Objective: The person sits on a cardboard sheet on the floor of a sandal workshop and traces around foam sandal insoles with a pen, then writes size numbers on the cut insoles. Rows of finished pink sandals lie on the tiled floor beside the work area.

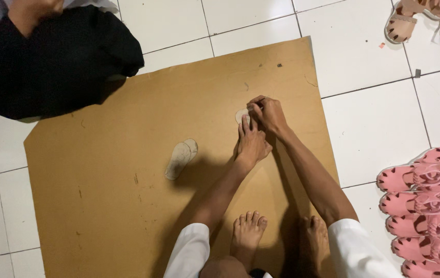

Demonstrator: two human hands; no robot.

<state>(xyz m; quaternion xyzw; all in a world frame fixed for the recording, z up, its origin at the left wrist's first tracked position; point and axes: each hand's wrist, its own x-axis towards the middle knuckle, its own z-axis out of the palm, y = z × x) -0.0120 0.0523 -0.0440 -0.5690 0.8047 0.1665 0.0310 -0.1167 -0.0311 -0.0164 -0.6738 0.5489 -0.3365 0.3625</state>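
Both hands meet near the middle of the cardboard, a brown sheet lying flat on the white tile floor. The left hand lies palm down with its fingers straight and close together, pressing on the near edge of a small pale insole. The right hand is just beyond it, touching it, with fingers curled narrow over the insole's right side; whether they pinch it or only press it cannot be told. The insole lies flat on the cardboard, mostly covered by the hands.

A second insole, pale and scuffed, lies to the left, well apart from the hands, with bare cardboard all around it. The sheet's right edge runs near the right forearm; its far edge lies well beyond the hands. The person's bare feet rest on the near part of the sheet, between the arms.

Off the sheet, a row of pink sandals crowds the right floor, and more sandals lie at the top right. Another person in black cloth sits at the top left, overlapping the sheet's corner. Open tile lies between the cardboard and the pink sandals.
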